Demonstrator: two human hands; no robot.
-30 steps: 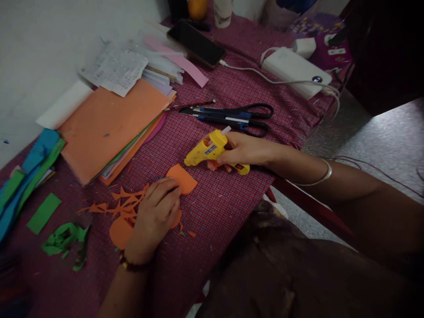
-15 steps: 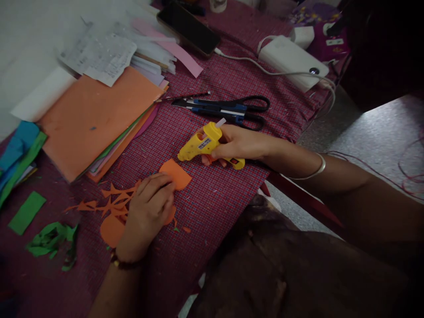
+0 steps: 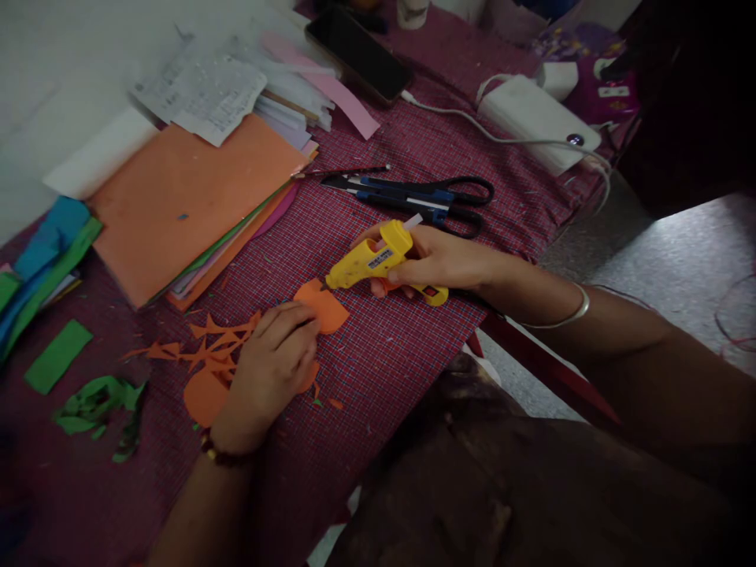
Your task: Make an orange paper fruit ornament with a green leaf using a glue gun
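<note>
Nozzle [image 3: 327, 281] has moved over the orange paper piece [image 3: 331, 309], so I judge them aligned; right hand [image 3: 430, 258] grips the yellow glue gun [image 3: 367, 260], left hand [image 3: 270, 366] covers the piece's edge, grip unclear.

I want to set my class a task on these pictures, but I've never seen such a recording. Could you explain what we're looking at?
There is no machine here: these are a person's own bare hands, filmed by one camera worn on the head, looking forward and down. The right hand holds a yellow hot glue gun, its nozzle at an orange paper piece; whether they touch is hard to tell. The left hand rests its fingers on that piece. On the checked tablecloth lie orange scraps, green scraps, a stack of coloured sheets, scissors, a smartphone and a white power bank.
</note>
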